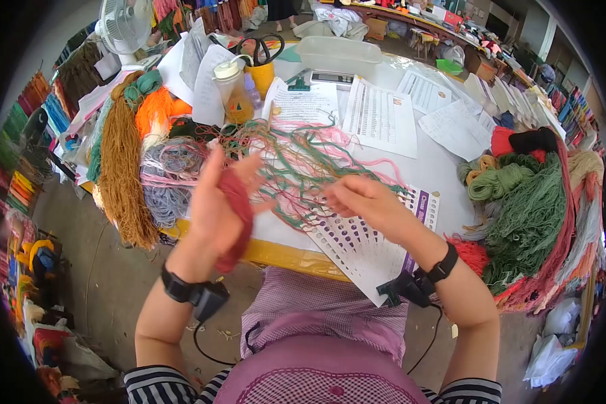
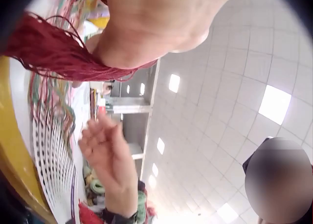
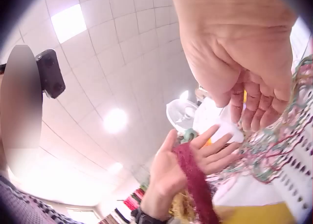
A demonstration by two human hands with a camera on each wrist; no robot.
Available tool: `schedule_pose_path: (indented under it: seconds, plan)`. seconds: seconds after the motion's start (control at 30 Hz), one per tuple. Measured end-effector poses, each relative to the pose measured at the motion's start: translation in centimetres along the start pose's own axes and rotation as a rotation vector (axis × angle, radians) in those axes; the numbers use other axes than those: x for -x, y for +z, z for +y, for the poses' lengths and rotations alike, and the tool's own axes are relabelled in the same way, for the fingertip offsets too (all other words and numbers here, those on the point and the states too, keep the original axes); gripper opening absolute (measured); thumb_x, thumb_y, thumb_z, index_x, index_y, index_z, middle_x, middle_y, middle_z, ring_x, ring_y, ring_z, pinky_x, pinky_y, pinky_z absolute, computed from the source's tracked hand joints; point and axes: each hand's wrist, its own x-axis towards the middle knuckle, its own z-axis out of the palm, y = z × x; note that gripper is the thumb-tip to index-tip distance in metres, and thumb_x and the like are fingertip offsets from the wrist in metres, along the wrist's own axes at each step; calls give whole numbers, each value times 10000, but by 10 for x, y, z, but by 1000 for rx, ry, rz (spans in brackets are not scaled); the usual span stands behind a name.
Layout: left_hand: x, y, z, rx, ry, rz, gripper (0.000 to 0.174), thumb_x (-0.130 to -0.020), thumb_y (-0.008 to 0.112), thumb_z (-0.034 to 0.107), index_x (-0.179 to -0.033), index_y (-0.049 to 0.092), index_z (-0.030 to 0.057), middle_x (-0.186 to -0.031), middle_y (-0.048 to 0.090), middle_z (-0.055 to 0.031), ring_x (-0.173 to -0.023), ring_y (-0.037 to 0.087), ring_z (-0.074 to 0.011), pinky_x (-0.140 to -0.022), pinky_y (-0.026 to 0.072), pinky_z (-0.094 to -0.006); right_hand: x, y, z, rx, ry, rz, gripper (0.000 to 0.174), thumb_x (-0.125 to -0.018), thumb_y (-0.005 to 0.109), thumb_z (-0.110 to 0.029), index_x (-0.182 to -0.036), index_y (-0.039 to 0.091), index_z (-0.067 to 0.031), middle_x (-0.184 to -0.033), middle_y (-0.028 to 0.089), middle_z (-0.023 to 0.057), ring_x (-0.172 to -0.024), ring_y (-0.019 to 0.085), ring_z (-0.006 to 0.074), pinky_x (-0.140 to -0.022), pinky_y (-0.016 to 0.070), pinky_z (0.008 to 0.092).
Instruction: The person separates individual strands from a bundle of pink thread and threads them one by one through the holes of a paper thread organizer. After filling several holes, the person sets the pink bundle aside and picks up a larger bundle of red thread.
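Observation:
My left hand (image 1: pixel 211 210) is raised over the table's front edge, palm up with fingers spread. A dark red skein of yarn (image 1: pixel 241 219) lies across its palm, passing between thumb and fingers and hanging down; the right wrist view shows the skein (image 3: pixel 194 177) too. To the right, my right hand (image 1: pixel 374 205) hovers above a white punched thread card (image 1: pixel 347 259), its fingers loosely bent. No thing shows in that hand (image 2: pixel 110 158) in the left wrist view. Green, pink and brown threads (image 1: pixel 286 158) run from the card's holes across the table.
Yarn bundles pile up at the left (image 1: pixel 124 161) and right (image 1: pixel 528 202) table edges. Behind the threads stand a bottle (image 1: pixel 232 94), a yellow cup (image 1: pixel 264 74) with scissors, printed sheets (image 1: pixel 380 118) and a clear plastic tub (image 1: pixel 337 54). A fan (image 1: pixel 123 27) is at back left.

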Motion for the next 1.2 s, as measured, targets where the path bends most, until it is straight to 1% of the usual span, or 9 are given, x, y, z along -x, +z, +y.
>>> schedule_pose_path:
  seconds: [0.03, 0.2, 0.27, 0.37, 0.53, 0.63, 0.97, 1.03, 1.2]
  plan:
    - [2, 14, -10, 52, -48, -88, 791, -942, 328, 618, -1360, 426, -45, -1342, 497, -137, -1231, 445, -273, -964, 402, -515, 1, 7, -8, -90, -101, -38, 295, -980, 498, -293, -1012, 604, -19, -957, 653, 32, -851, 618, 113, -779, 502, 259]
    - [7, 51, -43, -45, -96, -407, 853, -946, 249, 653, -1444, 277, -39, -1359, 475, -170, -1206, 497, -258, -990, 416, -425, 4, 22, -29, -204, -116, -115, 213, -937, 595, -222, -959, 633, -14, -941, 648, 20, -851, 611, 94, -778, 502, 248]
    - [7, 55, -47, -83, -89, -403, 853, -947, 237, 653, -1452, 255, -35, -1359, 469, -181, -1208, 503, -254, -1001, 417, -410, 9, 23, -28, -373, -58, -130, 128, -899, 647, -138, -926, 635, -14, -912, 645, 15, -837, 606, 82, -756, 493, 232]
    - [8, 59, -49, -121, -69, -410, 854, -946, 222, 656, -1461, 234, -26, -1363, 459, -187, -1240, 486, -249, -1019, 426, -419, 14, 16, -23, -280, -76, -60, 128, -906, 639, -142, -898, 644, -14, -885, 643, 9, -844, 606, 80, -755, 489, 237]
    - [9, 58, -50, -171, -82, -420, 828, -951, 238, 643, -1458, 253, -11, -1338, 486, -165, -1164, 537, -224, -842, 551, -384, 16, 14, -11, -254, -157, -16, 151, -907, 638, -151, -914, 665, -3, -882, 661, 29, -840, 618, 93, -762, 490, 241]
    - [7, 54, -51, -231, -93, -442, 802, -952, 245, 640, -1455, 287, 17, -1293, 527, -137, -1145, 545, -198, -774, 568, -346, 17, 16, -10, -306, -179, -12, 166, -915, 621, -145, -939, 671, 12, -893, 676, 49, -838, 632, 108, -758, 495, 244]
    - [5, 49, -51, -297, -100, -411, 701, -982, 274, 575, -1441, 343, 50, -1266, 550, -81, -1155, 527, -167, -748, 565, -306, 15, 17, -7, -328, -221, -5, 196, -955, 554, -145, -918, 656, 19, -881, 668, 54, -853, 634, 121, -778, 494, 254]
    - [3, 44, -49, -303, -61, -424, 702, -974, 373, 549, -1414, 368, 2, -1308, 518, -96, -1176, 508, -196, -759, 563, -331, 14, 12, -3, -284, -243, 5, 194, -954, 557, -150, -919, 653, 15, -875, 665, 47, -852, 626, 115, -781, 490, 255]
    - [6, 53, -47, -244, 13, -368, 641, -1002, 304, 508, -1423, 365, 29, -1341, 498, -84, -1161, 517, -155, -735, 575, -282, 14, 11, -7, -259, -287, 102, 177, -942, 578, -152, -923, 658, 5, -868, 660, 34, -845, 602, 105, -784, 475, 257]
